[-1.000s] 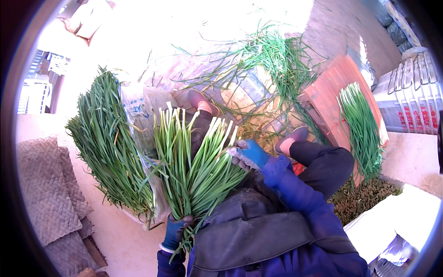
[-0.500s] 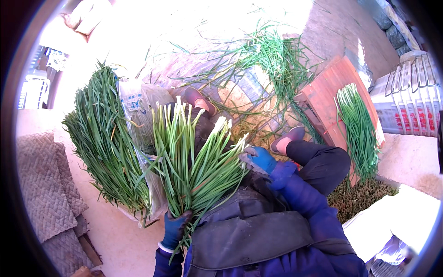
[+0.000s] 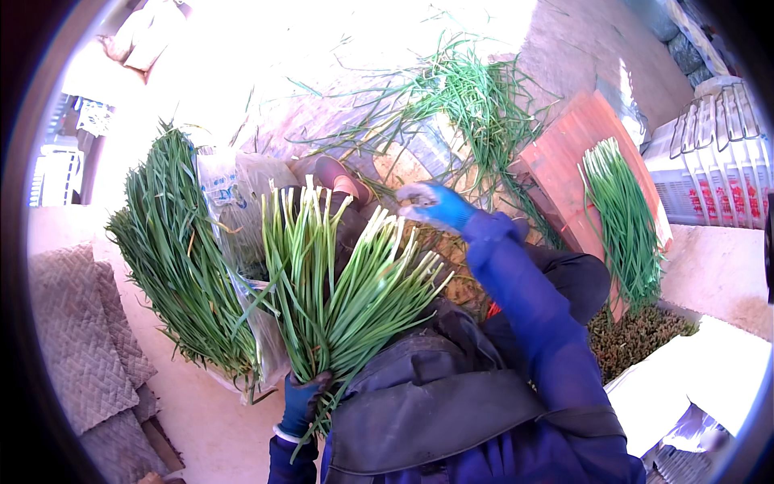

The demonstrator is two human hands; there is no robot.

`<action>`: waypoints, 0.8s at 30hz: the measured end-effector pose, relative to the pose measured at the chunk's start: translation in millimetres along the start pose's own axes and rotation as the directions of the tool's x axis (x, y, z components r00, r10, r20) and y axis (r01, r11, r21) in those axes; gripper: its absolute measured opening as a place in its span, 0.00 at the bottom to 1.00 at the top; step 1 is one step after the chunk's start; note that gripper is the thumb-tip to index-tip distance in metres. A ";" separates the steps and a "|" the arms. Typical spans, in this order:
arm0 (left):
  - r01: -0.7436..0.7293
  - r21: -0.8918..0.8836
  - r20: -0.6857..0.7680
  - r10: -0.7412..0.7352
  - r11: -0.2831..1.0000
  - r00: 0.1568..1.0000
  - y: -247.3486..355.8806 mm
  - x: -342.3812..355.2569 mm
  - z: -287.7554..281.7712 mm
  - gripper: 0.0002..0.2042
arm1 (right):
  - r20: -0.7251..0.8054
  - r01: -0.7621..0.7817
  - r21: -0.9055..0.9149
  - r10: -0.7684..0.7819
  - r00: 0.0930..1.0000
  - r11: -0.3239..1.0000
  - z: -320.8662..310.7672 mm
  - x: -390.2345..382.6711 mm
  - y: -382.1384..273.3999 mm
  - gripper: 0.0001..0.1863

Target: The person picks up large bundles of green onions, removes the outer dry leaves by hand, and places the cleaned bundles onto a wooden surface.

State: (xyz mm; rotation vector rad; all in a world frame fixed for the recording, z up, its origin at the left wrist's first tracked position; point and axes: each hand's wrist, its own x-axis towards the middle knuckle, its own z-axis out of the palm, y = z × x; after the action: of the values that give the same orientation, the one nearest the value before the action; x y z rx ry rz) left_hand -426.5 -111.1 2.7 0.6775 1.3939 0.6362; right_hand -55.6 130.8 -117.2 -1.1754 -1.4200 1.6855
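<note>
My left hand (image 3: 305, 403), in a blue glove with dark fingers, is closed round the leafy lower end of a large bunch of garlic chives (image 3: 339, 298). The pale cut ends fan out up and to the right over my lap. My right hand (image 3: 439, 206), in a blue glove with greyish fingertips, is raised beyond the right part of the fan, apart from it. Its fingers are somewhat blurred, with thumb and fingers apart and nothing visible between them. Left of the bunch lies a thick pile of garlic chives (image 3: 181, 258), beside a clear printed plastic bag (image 3: 234, 189).
On the right, a neat bundle of chives (image 3: 619, 218) lies on a reddish wooden board (image 3: 560, 153). Loose green leaves (image 3: 476, 97) litter the floor ahead. White plastic crates (image 3: 709, 161) stand far right. Quilted grey mats (image 3: 81, 339) lie at the left.
My right hand has left the pale ends at the fan's right side and moved up and slightly left. My left hand keeps its hold on the bunch.
</note>
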 end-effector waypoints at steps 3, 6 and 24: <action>0.076 -0.216 -0.002 -0.078 0.973 0.997 4.4 -1.3 1.3 0.14 | 0.241 -0.149 0.180 0.104 0.965 0.972 21.4 13.2 -11.2 0.18; 0.120 -0.276 -0.021 -0.131 0.954 0.991 6.5 -1.0 2.5 0.13 | 0.304 -0.223 0.131 0.175 0.937 0.966 26.8 15.3 -1.7 0.14; 0.090 0.043 -0.176 -0.081 0.995 0.981 18.9 -2.4 23.0 0.10 | 0.035 -0.453 0.085 0.451 0.892 0.888 25.0 -23.8 -13.0 0.24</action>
State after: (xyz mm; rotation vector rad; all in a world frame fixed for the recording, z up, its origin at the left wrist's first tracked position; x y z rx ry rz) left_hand -403.9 -101.6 19.8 0.6095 1.5978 0.6043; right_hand -69.9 102.3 -98.5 -1.5304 -1.1138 2.0494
